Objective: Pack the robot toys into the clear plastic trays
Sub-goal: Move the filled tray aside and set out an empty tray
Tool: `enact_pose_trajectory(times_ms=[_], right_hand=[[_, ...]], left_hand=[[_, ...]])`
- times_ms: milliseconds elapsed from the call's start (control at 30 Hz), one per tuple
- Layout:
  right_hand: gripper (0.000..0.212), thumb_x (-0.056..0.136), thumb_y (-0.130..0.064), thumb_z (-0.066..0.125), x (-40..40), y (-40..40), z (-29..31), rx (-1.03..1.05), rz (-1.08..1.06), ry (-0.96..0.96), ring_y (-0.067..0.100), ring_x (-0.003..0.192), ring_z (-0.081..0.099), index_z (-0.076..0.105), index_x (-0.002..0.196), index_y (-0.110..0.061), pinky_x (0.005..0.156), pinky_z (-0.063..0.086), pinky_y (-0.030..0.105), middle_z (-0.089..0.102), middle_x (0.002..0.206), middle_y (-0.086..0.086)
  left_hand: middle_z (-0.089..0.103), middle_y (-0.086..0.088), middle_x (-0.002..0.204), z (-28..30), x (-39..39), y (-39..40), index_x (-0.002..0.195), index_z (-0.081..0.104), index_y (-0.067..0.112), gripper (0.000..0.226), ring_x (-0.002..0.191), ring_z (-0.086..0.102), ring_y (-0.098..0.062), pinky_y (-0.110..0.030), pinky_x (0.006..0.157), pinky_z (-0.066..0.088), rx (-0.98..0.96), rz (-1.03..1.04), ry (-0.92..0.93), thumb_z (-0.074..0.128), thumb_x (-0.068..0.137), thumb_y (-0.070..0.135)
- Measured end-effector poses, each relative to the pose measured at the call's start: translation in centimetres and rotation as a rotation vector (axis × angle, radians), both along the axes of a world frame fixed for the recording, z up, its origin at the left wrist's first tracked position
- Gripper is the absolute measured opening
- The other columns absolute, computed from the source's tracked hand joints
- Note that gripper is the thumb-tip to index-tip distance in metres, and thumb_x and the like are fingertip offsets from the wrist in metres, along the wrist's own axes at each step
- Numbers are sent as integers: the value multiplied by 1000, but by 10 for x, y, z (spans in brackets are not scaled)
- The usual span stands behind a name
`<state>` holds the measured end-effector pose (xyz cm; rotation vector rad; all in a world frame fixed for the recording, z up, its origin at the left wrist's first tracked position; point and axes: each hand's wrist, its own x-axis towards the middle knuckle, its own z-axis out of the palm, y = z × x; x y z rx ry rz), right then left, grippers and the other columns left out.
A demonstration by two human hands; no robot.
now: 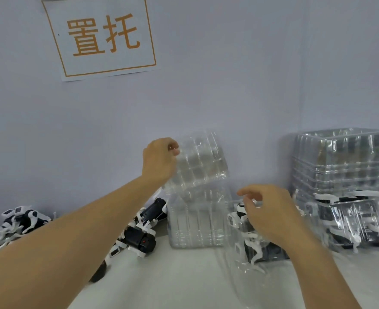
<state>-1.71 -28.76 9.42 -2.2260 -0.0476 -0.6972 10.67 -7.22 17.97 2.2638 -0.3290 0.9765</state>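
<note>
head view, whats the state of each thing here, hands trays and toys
left hand: raised, gripping a clear tray
lifted tray: tilted, empty, above the stack
tray stack: upright on the table, empty
right hand: fingers loosely curled over a filled tray, holding nothing
filled tray: toy inside, blurred
loose robot toys: unpacked, lying at left
packed trays: stacked at right

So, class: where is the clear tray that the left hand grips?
Centre of the head view: the tilted tray is held above the stack of empty trays, against the wall.
</note>
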Motion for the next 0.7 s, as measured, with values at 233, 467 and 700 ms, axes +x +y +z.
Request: enact_pose_trajectory(times_ms=[233,467,700], right_hand=[[21,96,-17,57,-2,-1,-1,-54,1,88,-2,82,60,73,107,-26,65,41,10,68,100,-10],[22,96,-17,57,-8,7,6,-78,8,94,4,88,62,72,110,-25,77,45,20,69,105,-9],[24,99,-19,55,-14,36,24,38,105,-118,-8,90,59,69,114,-31,75,41,-1,67,102,-18]], left_hand=[[59,7,85,-11,-41,17,98,59,12,9,76,54,1,-2,69,39,-348,-41,-138,60,96,3],[68,3,87,-19,-88,34,100,58,19,14,75,65,-6,-5,68,44,-656,-114,-125,56,99,6],[71,-2,75,-55,-152,78,100,70,21,28,66,64,-10,-26,60,54,-633,-249,-18,56,95,-3]])
